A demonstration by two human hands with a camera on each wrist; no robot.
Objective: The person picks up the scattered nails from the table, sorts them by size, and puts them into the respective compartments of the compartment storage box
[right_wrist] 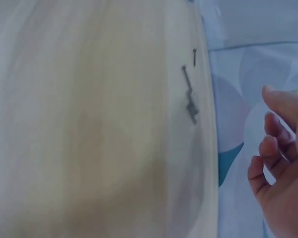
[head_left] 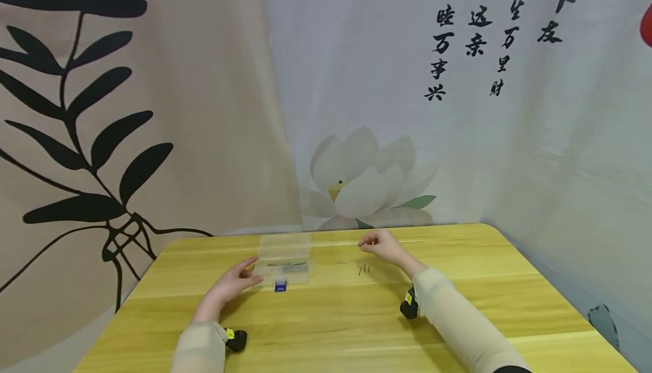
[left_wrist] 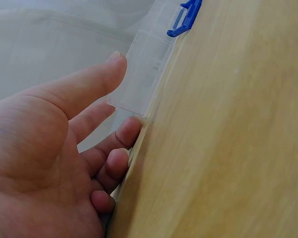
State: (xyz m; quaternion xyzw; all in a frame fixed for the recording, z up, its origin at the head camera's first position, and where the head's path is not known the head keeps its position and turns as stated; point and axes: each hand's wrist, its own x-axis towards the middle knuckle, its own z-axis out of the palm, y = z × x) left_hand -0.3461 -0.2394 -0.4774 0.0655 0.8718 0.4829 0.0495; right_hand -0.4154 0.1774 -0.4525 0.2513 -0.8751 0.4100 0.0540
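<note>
A clear plastic box [head_left: 295, 276] lies on the table with its lid raised at the back; a blue latch [head_left: 281, 286] is on its front. Thin dark pieces lie inside it. My left hand [head_left: 231, 283] is at the box's left end, thumb and forefinger extended and spread there, the other fingers bent against the tabletop; firm contact with the box is hard to judge. To the right, my right hand [head_left: 385, 247] pinches a tiny dark thing, apparently a screw [head_left: 359, 244], above the table. Its grip is hidden in the right wrist view. Several small dark screws [right_wrist: 186, 77] lie near this hand.
The wooden table [head_left: 326, 328] has rounded back corners and reaches a cloth backdrop [head_left: 377, 101] printed with a lotus and writing. One thin dark piece [head_left: 342, 262] lies between the box and the group of screws.
</note>
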